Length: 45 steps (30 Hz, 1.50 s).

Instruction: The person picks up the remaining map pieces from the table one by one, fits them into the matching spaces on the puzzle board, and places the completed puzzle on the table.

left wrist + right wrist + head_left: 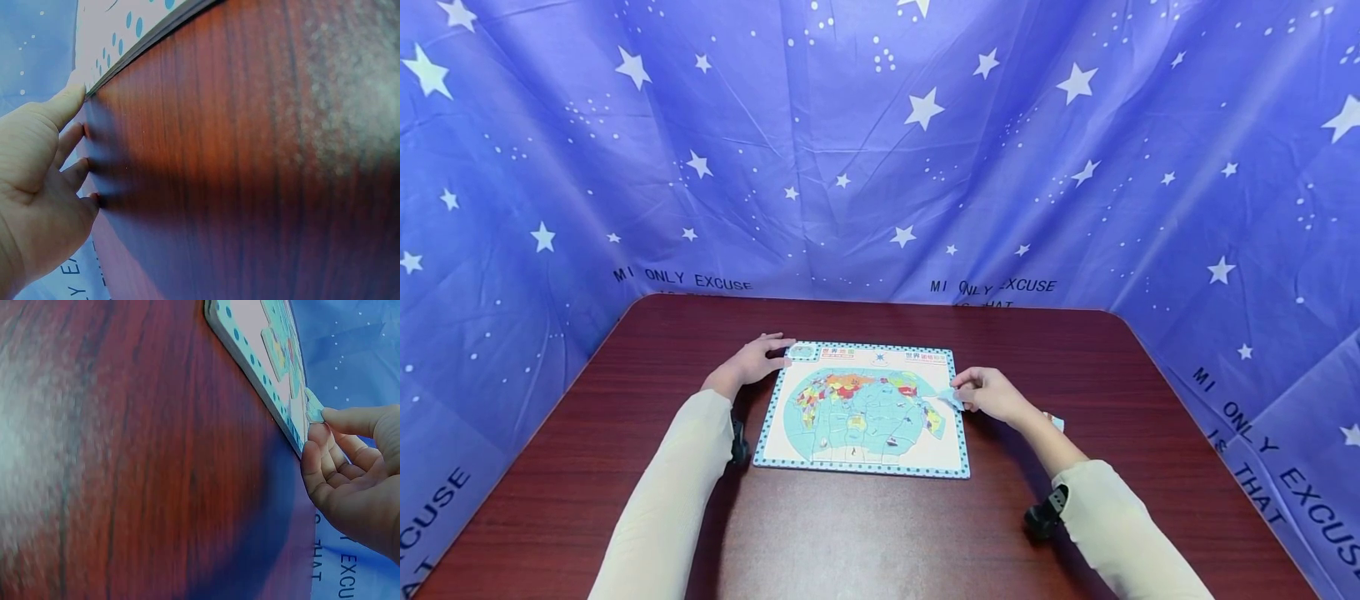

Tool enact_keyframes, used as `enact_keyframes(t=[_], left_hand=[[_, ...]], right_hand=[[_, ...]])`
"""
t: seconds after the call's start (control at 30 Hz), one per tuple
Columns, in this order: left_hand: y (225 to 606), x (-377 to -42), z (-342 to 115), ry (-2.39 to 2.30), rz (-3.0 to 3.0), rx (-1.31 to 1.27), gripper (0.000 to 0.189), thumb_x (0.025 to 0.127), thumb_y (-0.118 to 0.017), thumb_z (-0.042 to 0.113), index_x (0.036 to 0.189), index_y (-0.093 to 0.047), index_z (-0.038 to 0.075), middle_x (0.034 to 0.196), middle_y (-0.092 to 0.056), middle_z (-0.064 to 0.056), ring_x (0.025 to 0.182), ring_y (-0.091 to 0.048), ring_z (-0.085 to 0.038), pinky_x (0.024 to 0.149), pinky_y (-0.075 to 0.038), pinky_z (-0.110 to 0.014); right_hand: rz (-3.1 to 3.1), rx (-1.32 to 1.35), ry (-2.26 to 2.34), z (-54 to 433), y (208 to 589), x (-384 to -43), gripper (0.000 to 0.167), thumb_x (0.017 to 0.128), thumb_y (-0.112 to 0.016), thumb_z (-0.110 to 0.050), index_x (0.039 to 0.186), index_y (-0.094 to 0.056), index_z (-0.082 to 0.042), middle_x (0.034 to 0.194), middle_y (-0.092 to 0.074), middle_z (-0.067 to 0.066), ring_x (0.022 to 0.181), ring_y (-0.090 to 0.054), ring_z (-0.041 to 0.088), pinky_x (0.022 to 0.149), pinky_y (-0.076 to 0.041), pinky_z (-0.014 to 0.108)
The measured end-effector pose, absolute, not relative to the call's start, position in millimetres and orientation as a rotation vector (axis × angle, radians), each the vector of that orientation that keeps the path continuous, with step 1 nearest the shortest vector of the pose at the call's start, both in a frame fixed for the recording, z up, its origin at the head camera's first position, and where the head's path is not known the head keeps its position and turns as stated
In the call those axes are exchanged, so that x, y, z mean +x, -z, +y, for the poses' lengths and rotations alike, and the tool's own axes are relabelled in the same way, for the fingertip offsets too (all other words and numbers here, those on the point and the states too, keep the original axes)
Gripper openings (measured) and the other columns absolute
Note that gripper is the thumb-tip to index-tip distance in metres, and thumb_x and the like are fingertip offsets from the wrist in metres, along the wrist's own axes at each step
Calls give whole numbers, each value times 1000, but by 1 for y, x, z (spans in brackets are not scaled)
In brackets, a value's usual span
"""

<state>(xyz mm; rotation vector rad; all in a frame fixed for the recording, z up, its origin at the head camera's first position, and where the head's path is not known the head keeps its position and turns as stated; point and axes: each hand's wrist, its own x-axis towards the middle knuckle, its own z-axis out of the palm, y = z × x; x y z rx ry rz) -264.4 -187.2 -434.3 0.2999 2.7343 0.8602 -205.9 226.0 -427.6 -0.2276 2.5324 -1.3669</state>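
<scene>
A world map jigsaw board [942,457] with a dotted blue border lies flat on the table. Light-blue and coloured pieces fill most of its oval, and some white shows at the oval's right side. My left hand [751,362] rests at the board's far left corner; in the left wrist view its thumb [65,105] touches the edge and the other fingers are spread loosely. Between thumb and fingers, my right hand [996,394] pinches a pale blue puzzle piece [951,398] over the board's right border. The right wrist view shows this puzzle piece [314,411] partly covered by the fingertips.
Another small piece [1057,422] lies on the table to the right, partly hidden behind the right wrist. The dark red wooden table [850,533] meets a blue star-printed curtain [820,150] at the back and sides. Both wrists wear black devices.
</scene>
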Motion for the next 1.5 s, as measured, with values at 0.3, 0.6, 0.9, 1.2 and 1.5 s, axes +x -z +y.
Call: enact_keyframes(t=[0.3,0.6,0.9,1.2,1.5], left_hand=[[434,-265,-186,-854,2737,289,51,97,-51,26,144,-38,12,155,-18,-18,144,-2,-42,112,-14,-61],[435,-266,-187,-861,2733,293,51,97,-51,26,144,-38,12,155,-18,-18,144,-1,-42,112,-14,-61],[436,-265,-187,-856,2719,294,51,97,-51,26,145,-37,13,156,-16,-17,144,0,-42,112,-13,-61],[435,-266,-187,-870,2730,285,52,96,-52,26,144,-38,12,156,-18,-17,144,-2,-41,112,-14,-60],[436,-267,-188,-865,2735,280,51,96,-52,26,144,-38,12,155,-18,-17,144,-3,-42,112,-15,-61]], right_hand=[[2504,-243,1378,217,431,-206,23,88,-58,-5,106,-60,8,73,-56,6,65,-52,15,62,-48,28],[2480,-272,1384,213,434,-207,21,87,-58,-4,104,-60,8,71,-56,5,63,-52,14,61,-49,27],[2510,-215,1353,210,437,-206,19,85,-63,-5,100,-61,6,66,-54,2,58,-49,13,55,-45,27],[2555,-178,1308,205,433,-204,17,84,-65,-8,96,-64,4,66,-53,1,58,-50,12,54,-44,25],[2614,-121,1245,201,434,-204,13,83,-67,-10,92,-68,-1,67,-56,2,58,-50,12,53,-43,23]])
